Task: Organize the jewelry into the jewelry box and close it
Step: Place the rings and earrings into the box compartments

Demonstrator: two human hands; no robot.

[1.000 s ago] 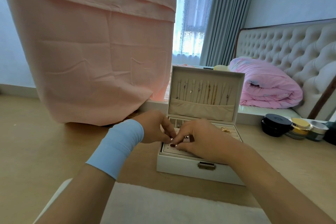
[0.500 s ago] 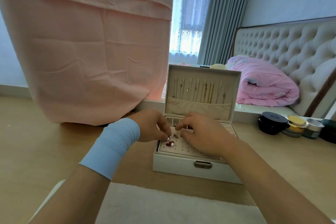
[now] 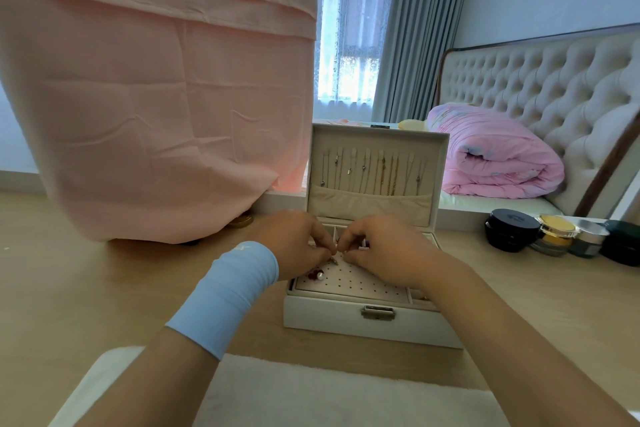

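Observation:
A white jewelry box (image 3: 346,319) stands open on the wooden table, its lid (image 3: 377,142) upright with several necklaces (image 3: 377,172) hanging inside. My left hand (image 3: 294,244) and my right hand (image 3: 384,246) meet over the perforated earring panel (image 3: 360,282), fingertips pinched together on a small earring (image 3: 333,259) just above the panel. A red and pearl earring (image 3: 316,275) sits in the panel's left corner. The box's back compartments are mostly hidden by my hands.
A pink cloth (image 3: 156,97) hangs over something at the back left. Several cosmetic jars (image 3: 554,234) stand at the right. A white mat (image 3: 311,392) lies at the table's front edge. A bed with a pink quilt (image 3: 495,156) is behind.
Both hands have lifted back from the panel's front left corner toward its rear, leaving the red and pearl earring seated there. The fingertips now pinch a small piece higher up.

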